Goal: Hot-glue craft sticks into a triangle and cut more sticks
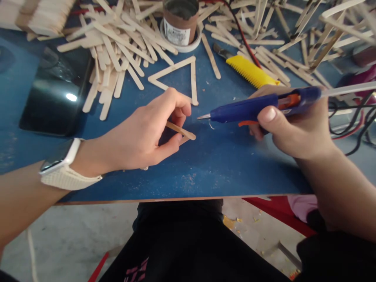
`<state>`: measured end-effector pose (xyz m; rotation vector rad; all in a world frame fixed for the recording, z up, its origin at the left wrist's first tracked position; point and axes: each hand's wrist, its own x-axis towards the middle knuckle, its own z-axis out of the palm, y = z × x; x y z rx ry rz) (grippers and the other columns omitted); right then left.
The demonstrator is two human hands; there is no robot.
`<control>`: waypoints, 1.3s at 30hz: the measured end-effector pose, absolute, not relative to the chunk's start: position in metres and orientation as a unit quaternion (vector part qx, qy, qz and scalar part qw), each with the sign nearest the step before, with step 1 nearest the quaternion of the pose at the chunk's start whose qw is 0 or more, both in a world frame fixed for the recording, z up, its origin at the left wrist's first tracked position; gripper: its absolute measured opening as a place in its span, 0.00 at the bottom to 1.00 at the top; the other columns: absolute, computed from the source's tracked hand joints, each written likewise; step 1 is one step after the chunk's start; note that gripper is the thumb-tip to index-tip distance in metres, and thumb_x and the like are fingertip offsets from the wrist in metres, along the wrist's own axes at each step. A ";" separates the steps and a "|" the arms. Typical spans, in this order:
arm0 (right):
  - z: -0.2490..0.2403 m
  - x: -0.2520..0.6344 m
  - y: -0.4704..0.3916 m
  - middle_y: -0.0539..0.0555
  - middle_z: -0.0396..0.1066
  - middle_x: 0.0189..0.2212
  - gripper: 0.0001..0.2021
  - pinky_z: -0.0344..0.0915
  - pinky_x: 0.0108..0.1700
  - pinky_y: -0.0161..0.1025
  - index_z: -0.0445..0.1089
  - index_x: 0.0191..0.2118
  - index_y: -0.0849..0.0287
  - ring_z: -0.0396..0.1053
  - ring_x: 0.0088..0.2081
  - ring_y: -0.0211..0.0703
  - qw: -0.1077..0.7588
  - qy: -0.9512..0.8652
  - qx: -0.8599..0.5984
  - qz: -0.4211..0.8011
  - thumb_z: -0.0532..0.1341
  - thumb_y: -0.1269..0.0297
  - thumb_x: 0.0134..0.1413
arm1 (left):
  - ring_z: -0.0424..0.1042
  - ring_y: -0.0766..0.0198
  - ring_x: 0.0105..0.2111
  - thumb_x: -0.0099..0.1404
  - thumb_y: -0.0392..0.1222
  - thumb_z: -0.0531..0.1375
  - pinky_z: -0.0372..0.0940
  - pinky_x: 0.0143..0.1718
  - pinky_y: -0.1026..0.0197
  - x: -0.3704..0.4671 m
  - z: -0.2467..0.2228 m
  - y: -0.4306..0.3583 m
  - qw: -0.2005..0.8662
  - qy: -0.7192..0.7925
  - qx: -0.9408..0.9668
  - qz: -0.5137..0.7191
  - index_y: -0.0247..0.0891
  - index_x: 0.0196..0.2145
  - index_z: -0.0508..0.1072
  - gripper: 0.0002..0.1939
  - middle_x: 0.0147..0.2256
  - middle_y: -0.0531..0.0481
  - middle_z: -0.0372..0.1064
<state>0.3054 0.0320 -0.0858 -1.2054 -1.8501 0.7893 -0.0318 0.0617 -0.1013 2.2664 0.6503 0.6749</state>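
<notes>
My left hand [147, 131], with a watch [63, 158] on its wrist, is closed on a wooden craft stick [183, 131]. A second stick's end shows just beneath the first, mostly hidden by the fingers. In my right hand [296, 133] is a blue hot glue gun [243, 109] with an orange trigger. Its metal nozzle points left, a short way from the left fingers, and a glue stick [346, 89] juts out of its back. A triangle of craft sticks [193, 80] lies flat just beyond my left hand.
Loose craft sticks [117, 47] are heaped at the back left, beside a black phone [55, 92]. A brown pot [180, 23] stands behind the triangle. A yellow-handled cutter [249, 71] and more sticks lie back right. Cables [357, 125] run at the right.
</notes>
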 end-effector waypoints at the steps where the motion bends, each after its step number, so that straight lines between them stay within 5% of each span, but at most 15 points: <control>1: -0.086 0.307 0.032 0.51 0.73 0.21 0.35 0.56 0.21 0.47 0.78 0.29 0.52 0.66 0.19 0.40 0.394 -0.724 -0.479 0.302 0.72 0.24 0.71 | 0.86 0.54 0.45 0.78 0.33 0.65 0.82 0.41 0.55 -0.032 -0.101 0.062 0.341 0.251 0.869 0.256 0.45 0.59 0.69 0.17 0.52 0.45 0.76; 12: -0.091 0.339 0.051 0.47 0.69 0.23 0.27 0.57 0.30 0.47 0.73 0.28 0.51 0.62 0.26 0.40 0.334 -0.743 -0.550 0.183 0.81 0.39 0.67 | 0.87 0.55 0.45 0.76 0.32 0.65 0.89 0.46 0.55 -0.034 -0.101 0.061 0.331 0.255 0.876 0.242 0.45 0.58 0.72 0.17 0.52 0.45 0.76; 18: -0.090 0.354 0.037 0.55 0.82 0.37 0.26 0.68 0.41 0.54 0.85 0.42 0.48 0.73 0.35 0.50 0.335 -0.748 -0.565 0.096 0.80 0.29 0.62 | 0.86 0.57 0.44 0.78 0.34 0.64 0.88 0.50 0.54 -0.031 -0.097 0.061 0.322 0.255 0.868 0.278 0.44 0.57 0.73 0.14 0.55 0.44 0.80; 22: -0.087 0.357 -0.005 0.49 0.72 0.28 0.23 0.63 0.36 0.53 0.78 0.36 0.46 0.64 0.27 0.47 0.269 -0.687 -0.670 -0.078 0.82 0.36 0.60 | 0.84 0.57 0.42 0.76 0.33 0.65 0.87 0.45 0.53 -0.031 -0.094 0.059 0.307 0.239 0.871 0.300 0.46 0.58 0.74 0.16 0.52 0.45 0.81; 25: -0.083 0.335 -0.033 0.47 0.71 0.22 0.20 0.57 0.26 0.51 0.73 0.29 0.46 0.63 0.21 0.46 0.317 -0.720 -0.617 0.038 0.80 0.48 0.63 | 0.83 0.57 0.39 0.77 0.33 0.64 0.86 0.41 0.54 -0.030 -0.092 0.054 0.301 0.237 0.864 0.325 0.48 0.57 0.74 0.15 0.46 0.48 0.80; 28: -0.079 0.295 -0.033 0.48 0.84 0.34 0.10 0.74 0.29 0.54 0.81 0.42 0.42 0.78 0.28 0.51 0.338 -0.740 -0.540 0.215 0.80 0.53 0.64 | 0.84 0.59 0.38 0.80 0.34 0.65 0.85 0.40 0.56 -0.029 -0.094 0.049 0.316 0.240 0.845 0.357 0.52 0.59 0.74 0.15 0.45 0.51 0.80; 30: -0.076 0.267 -0.020 0.47 0.87 0.41 0.12 0.82 0.35 0.53 0.83 0.49 0.42 0.84 0.35 0.51 0.336 -0.730 -0.495 0.329 0.81 0.56 0.63 | 0.86 0.58 0.40 0.79 0.34 0.68 0.83 0.40 0.55 -0.030 -0.098 0.048 0.322 0.241 0.833 0.380 0.54 0.62 0.74 0.20 0.46 0.52 0.81; 32: -0.077 0.245 -0.004 0.47 0.89 0.45 0.12 0.84 0.35 0.51 0.83 0.49 0.42 0.83 0.34 0.48 0.347 -0.701 -0.474 0.403 0.81 0.54 0.64 | 0.86 0.57 0.43 0.80 0.35 0.69 0.83 0.42 0.53 -0.031 -0.100 0.048 0.325 0.248 0.826 0.388 0.55 0.65 0.73 0.23 0.47 0.51 0.81; 39: -0.094 0.222 0.013 0.44 0.83 0.34 0.14 0.78 0.24 0.49 0.83 0.41 0.41 0.76 0.25 0.44 0.425 -0.622 -0.445 0.483 0.84 0.45 0.65 | 0.87 0.58 0.42 0.81 0.36 0.68 0.85 0.44 0.53 -0.026 -0.095 0.048 0.353 0.254 0.805 0.403 0.47 0.58 0.73 0.13 0.44 0.52 0.81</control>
